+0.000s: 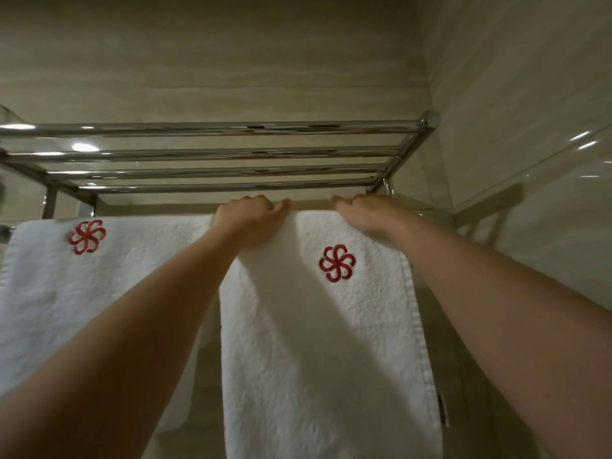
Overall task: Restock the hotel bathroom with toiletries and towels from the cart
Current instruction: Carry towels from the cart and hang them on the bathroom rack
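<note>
Towel (324, 326) (red crest) hangs under our left hand (251, 220) and right hand (364, 217), both curled over its top fold; second towel (82, 293) left of them, rack (231, 153) above.

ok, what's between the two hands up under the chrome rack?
Only the top fold of the right towel spans the gap between the left hand and the right hand; nothing else sits there. The head view shows it.
</note>
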`<state>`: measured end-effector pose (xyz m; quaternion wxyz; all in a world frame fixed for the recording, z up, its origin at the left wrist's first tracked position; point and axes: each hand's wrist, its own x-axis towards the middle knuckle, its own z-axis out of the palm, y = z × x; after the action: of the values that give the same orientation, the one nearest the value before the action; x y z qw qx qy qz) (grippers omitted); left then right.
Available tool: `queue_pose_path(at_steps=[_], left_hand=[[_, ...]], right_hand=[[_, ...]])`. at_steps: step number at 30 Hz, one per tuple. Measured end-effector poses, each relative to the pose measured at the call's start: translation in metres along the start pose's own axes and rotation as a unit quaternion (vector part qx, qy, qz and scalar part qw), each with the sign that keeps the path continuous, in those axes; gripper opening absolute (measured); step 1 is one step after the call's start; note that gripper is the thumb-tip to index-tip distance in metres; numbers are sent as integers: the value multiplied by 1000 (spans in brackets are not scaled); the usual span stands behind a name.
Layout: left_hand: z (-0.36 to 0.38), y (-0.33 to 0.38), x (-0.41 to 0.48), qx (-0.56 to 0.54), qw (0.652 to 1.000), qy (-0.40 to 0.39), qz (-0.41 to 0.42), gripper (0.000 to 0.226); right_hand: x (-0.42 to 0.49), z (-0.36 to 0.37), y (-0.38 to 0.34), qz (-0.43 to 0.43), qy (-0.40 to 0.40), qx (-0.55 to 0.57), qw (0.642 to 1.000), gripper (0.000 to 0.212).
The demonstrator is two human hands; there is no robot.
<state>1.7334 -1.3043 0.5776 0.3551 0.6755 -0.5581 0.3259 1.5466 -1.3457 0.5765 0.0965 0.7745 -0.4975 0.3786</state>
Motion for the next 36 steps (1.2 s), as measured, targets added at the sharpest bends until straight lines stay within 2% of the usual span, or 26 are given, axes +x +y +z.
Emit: queue_pose_path(at_steps=[4, 7, 9, 12, 14, 17, 19, 22, 26, 28, 30, 32, 34, 36], left_hand=[[13, 3, -36, -107, 988, 110, 22, 38], [29, 0, -73, -241, 952, 186, -14, 59], [32, 1, -93, -351, 916, 189, -41, 73], [32, 2, -105, -485, 860, 139, -80, 77], [32, -2, -103, -499, 847, 125, -137, 72], [35, -7, -99, -499, 836, 88, -211, 76], [32, -10, -98, -524, 818, 75, -225, 64], [19, -13, -91, -544, 805, 56, -232, 34], [5, -16, -77, -578, 772, -17, -264, 32], [4, -17, -76, -575, 775, -19, -263, 39], [3, -16, -75, -577, 773, -18, -264, 41], [2, -15, -75, -580, 769, -20, -267, 42], [2, -14, -74, -577, 770, -17, -273, 43], [2, -14, -75, -572, 773, -16, -273, 43]], right_hand=[[0, 3, 1, -8, 12, 0, 1000, 71], [2, 5, 1, -6, 15, -13, 1000, 72], [3, 5, 1, -7, 20, -14, 1000, 73], [3, 6, 1, -8, 33, -26, 999, 72], [2, 6, 0, -5, 34, -27, 999, 71], [3, 5, 0, -4, 33, -7, 999, 70], [5, 5, 1, -4, 34, 1, 999, 69], [6, 6, 4, -9, 34, -7, 999, 70], [3, 6, 6, -24, 43, -15, 999, 68], [-3, 8, 7, -74, 95, -23, 992, 55], [-16, 12, 13, -130, 211, -25, 969, 40], [-36, 19, 21, -149, 327, 34, 933, 34], [-54, 28, 32, -100, 378, 128, 912, 34], [-62, 37, 42, -13, 337, 240, 910, 37]])
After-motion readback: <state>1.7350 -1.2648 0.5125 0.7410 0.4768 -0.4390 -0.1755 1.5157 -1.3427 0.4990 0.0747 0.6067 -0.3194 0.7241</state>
